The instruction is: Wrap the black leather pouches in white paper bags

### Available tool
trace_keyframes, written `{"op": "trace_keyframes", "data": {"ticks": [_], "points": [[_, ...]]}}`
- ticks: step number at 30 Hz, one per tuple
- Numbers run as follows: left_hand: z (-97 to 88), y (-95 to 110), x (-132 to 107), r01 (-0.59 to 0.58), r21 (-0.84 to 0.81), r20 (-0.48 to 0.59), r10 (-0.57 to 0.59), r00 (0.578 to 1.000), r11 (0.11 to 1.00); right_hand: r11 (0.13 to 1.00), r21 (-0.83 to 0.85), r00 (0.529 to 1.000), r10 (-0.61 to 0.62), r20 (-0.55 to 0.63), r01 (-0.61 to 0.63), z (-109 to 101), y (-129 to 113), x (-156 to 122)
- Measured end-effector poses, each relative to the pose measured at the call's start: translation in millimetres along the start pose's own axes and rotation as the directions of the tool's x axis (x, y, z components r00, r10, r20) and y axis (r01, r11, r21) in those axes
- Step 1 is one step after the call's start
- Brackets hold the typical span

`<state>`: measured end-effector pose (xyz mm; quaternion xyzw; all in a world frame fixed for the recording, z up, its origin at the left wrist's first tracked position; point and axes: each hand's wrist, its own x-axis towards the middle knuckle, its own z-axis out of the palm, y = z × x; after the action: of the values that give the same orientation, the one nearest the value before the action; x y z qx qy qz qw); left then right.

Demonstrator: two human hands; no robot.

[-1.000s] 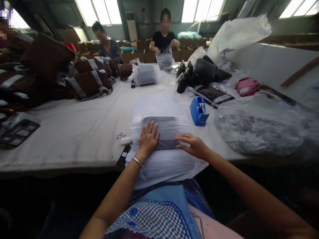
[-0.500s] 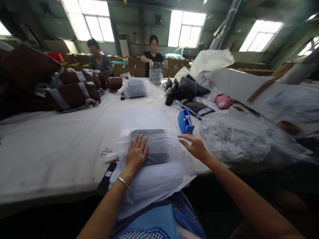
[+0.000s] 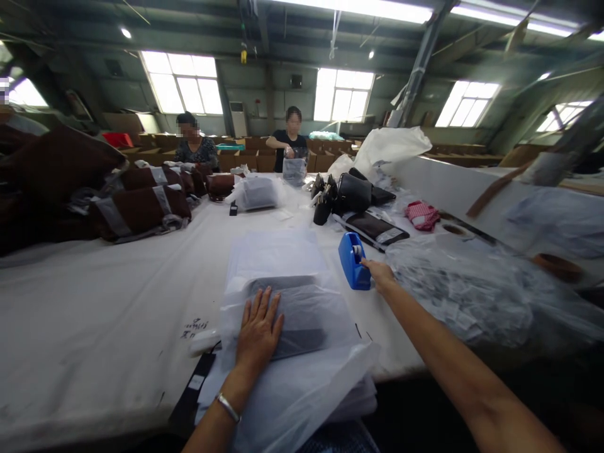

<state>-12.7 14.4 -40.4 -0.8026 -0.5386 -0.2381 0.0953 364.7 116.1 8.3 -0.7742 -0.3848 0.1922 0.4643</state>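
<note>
My left hand (image 3: 259,330) lies flat, fingers spread, on a dark flat item (image 3: 302,314) wrapped in a translucent white plastic bag (image 3: 340,308). The item shows grey through the film, and its kind cannot be made out. More white sheets or bags (image 3: 278,248) lie beneath and beyond it. At the right, my right hand (image 3: 380,274) reaches to the front end of a blue tape dispenser (image 3: 352,264). Its thumb and forefinger are pinched together where the tape comes off; the tape end itself is too small to see. A black tag (image 3: 195,380) sticks out at the left.
Brown bags (image 3: 141,211) are heaped at the left, black bags (image 3: 353,192) at the back right. A large clear plastic bag of small packets (image 3: 457,289) lies right of the dispenser. Two people (image 3: 290,138) work across the white-covered table (image 3: 117,302).
My right hand has moved from the bag's right edge forward and right to the tape dispenser. The left hand stays on the wrapped item. The camera has tilted up.
</note>
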Motion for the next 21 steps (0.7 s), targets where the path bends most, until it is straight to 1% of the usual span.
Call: {"op": "trace_keyframes", "data": {"ticks": [3, 7, 9, 11, 13, 16, 18, 21], "points": [[0.6, 0, 0, -0.003, 0.001, -0.005, 0.003, 1.0, 1.0, 0.984, 0.172, 0.996, 0.054, -0.068, -0.042, 5, -2, -4], [0.7, 0, 1, -0.001, -0.016, -0.007, 0.001, 1.0, 1.0, 0.941, 0.337, 0.986, 0.012, -0.165, 0.045, 3, -6, -17], [0.5, 0, 1, 0.0, -0.02, -0.004, 0.0, 1.0, 1.0, 0.917, 0.388, 0.979, -0.016, -0.201, 0.095, -1, -5, -30], [0.0, 1, 1, 0.0, -0.02, 0.001, 0.0, 1.0, 1.0, 0.896, 0.429, 0.977, -0.027, -0.211, 0.118, -6, -1, -44], [-0.5, 1, 1, 0.003, -0.022, 0.002, -0.003, 1.0, 1.0, 0.88, 0.465, 0.984, -0.014, -0.177, 0.096, -10, 7, -58], [-0.8, 1, 1, 0.006, -0.026, -0.001, -0.006, 1.0, 1.0, 0.863, 0.505, 0.996, 0.036, -0.078, 0.009, -14, 22, -73], [-0.6, 1, 1, 0.006, -0.03, 0.0, -0.006, 1.0, 1.0, 0.854, 0.518, 0.998, 0.062, -0.017, -0.045, -14, 32, -77], [-0.6, 0, 1, 0.008, -0.034, 0.004, -0.008, 1.0, 0.999, 0.855, 0.512, 0.996, 0.072, 0.045, -0.085, -14, 43, -75]]}}
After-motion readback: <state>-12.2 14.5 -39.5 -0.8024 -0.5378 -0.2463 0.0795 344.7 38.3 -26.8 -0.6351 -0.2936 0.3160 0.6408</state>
